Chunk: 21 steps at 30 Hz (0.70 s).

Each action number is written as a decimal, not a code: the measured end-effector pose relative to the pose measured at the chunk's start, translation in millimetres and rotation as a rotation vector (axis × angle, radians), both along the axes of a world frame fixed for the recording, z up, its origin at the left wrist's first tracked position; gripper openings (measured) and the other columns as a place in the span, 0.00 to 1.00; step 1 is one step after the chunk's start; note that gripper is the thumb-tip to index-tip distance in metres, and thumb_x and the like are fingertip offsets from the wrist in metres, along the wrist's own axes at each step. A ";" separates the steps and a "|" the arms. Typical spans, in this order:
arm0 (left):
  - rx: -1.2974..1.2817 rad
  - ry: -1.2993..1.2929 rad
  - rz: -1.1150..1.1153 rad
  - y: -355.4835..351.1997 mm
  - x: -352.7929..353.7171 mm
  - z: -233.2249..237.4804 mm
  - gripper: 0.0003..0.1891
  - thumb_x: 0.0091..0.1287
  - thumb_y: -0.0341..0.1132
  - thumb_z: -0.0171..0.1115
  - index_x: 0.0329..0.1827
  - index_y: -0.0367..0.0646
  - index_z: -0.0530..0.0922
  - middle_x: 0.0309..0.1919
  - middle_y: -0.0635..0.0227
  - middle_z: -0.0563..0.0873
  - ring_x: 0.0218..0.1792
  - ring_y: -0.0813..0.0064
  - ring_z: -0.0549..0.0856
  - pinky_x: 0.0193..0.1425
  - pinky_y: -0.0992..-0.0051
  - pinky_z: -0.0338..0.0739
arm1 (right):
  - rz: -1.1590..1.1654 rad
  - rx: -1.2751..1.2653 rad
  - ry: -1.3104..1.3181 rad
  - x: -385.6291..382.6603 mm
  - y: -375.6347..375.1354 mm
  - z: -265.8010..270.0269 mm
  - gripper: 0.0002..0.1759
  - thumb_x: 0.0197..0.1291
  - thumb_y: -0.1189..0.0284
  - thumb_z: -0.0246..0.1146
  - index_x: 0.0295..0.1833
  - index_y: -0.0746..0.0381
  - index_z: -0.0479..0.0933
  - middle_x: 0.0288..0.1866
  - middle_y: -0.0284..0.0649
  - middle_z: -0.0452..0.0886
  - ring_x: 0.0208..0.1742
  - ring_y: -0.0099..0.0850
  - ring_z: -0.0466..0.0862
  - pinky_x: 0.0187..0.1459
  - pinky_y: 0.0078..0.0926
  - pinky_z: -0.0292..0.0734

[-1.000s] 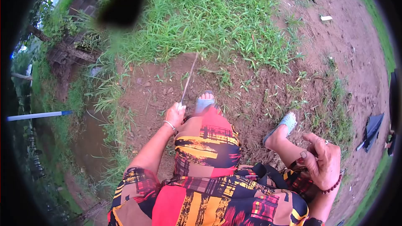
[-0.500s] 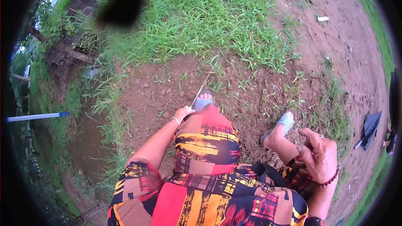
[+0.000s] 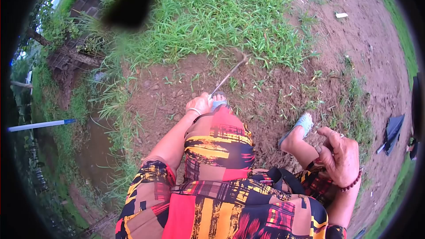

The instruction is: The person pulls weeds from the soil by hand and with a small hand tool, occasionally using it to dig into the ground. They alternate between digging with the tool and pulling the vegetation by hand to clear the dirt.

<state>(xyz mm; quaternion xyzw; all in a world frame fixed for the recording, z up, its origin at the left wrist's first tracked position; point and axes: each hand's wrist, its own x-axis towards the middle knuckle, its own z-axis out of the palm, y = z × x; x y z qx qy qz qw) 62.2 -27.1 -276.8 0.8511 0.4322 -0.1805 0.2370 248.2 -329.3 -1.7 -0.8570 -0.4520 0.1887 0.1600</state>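
Keeping the slender stick (image 3: 230,75) clear of the sandalled foot (image 3: 218,104) called for a firm grip; the left hand (image 3: 200,104) was closed round its near end, its far end at the grass (image 3: 239,31) edge. The right hand (image 3: 341,159), half-curled, held nothing visible.

The left hand (image 3: 201,104) grips the near end of a thin stick-like tool (image 3: 229,75), whose far end meets the edge of the grass (image 3: 208,13) beyond a patch of bare soil (image 3: 164,86). The hand is just beside one sandaled foot (image 3: 218,101). The right hand (image 3: 341,159), holding nothing, has its fingers loosely curled, near the other sandaled foot (image 3: 299,129). Muddy water (image 3: 95,150) lies off to the left, and a dark umbrella-like thing (image 3: 392,133) lies on the dirt at right.
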 end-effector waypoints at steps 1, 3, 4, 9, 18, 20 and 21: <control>-0.002 0.003 -0.002 1.2 -7.4 -5.9 0.18 0.60 0.50 0.55 0.41 0.44 0.74 0.34 0.53 0.83 0.39 0.53 0.83 0.42 0.60 0.75 | -0.001 0.001 0.003 -1.5 -0.1 -0.4 0.18 0.47 0.73 0.63 0.46 0.62 0.74 0.22 0.43 0.77 0.25 0.42 0.79 0.28 0.33 0.72; -0.003 0.139 -0.043 9.0 -29.1 -20.4 0.18 0.61 0.50 0.52 0.43 0.46 0.73 0.37 0.52 0.83 0.42 0.53 0.82 0.45 0.57 0.74 | -0.004 -0.011 0.004 -2.0 2.0 1.5 0.18 0.47 0.73 0.63 0.47 0.62 0.74 0.22 0.43 0.77 0.25 0.41 0.79 0.29 0.33 0.72; -0.001 0.156 -0.034 10.5 -38.6 -13.7 0.18 0.61 0.50 0.53 0.43 0.45 0.74 0.38 0.52 0.83 0.42 0.53 0.82 0.46 0.58 0.74 | -0.007 -0.024 0.006 -1.8 2.2 2.1 0.18 0.47 0.73 0.63 0.47 0.62 0.74 0.22 0.43 0.77 0.25 0.41 0.79 0.29 0.33 0.72; 0.043 0.248 0.046 4.0 -122.7 14.6 0.18 0.62 0.50 0.52 0.42 0.45 0.73 0.36 0.52 0.83 0.41 0.52 0.82 0.46 0.56 0.73 | -0.019 0.013 0.016 0.6 -5.3 -0.3 0.19 0.46 0.73 0.63 0.47 0.62 0.74 0.22 0.43 0.77 0.25 0.41 0.79 0.28 0.32 0.72; 0.104 -0.398 0.212 11.3 -92.8 -10.2 0.16 0.62 0.48 0.54 0.35 0.43 0.72 0.27 0.50 0.81 0.32 0.46 0.80 0.35 0.54 0.73 | 0.002 -0.008 -0.002 0.0 0.6 -2.2 0.17 0.47 0.73 0.63 0.46 0.62 0.74 0.22 0.43 0.76 0.23 0.42 0.78 0.27 0.33 0.71; 0.084 -0.379 0.185 10.4 -47.5 -15.4 0.16 0.62 0.49 0.54 0.38 0.44 0.73 0.28 0.50 0.82 0.33 0.46 0.81 0.36 0.55 0.74 | -0.004 -0.024 -0.019 0.2 2.7 -2.6 0.17 0.48 0.73 0.63 0.46 0.62 0.74 0.22 0.43 0.76 0.23 0.42 0.78 0.27 0.33 0.72; 0.037 -0.277 0.207 10.5 -27.9 -24.1 0.17 0.62 0.50 0.53 0.41 0.45 0.74 0.33 0.51 0.83 0.38 0.48 0.81 0.41 0.55 0.75 | 0.003 -0.018 -0.010 0.9 3.7 -2.5 0.16 0.48 0.73 0.63 0.46 0.62 0.74 0.21 0.43 0.76 0.23 0.41 0.78 0.27 0.33 0.72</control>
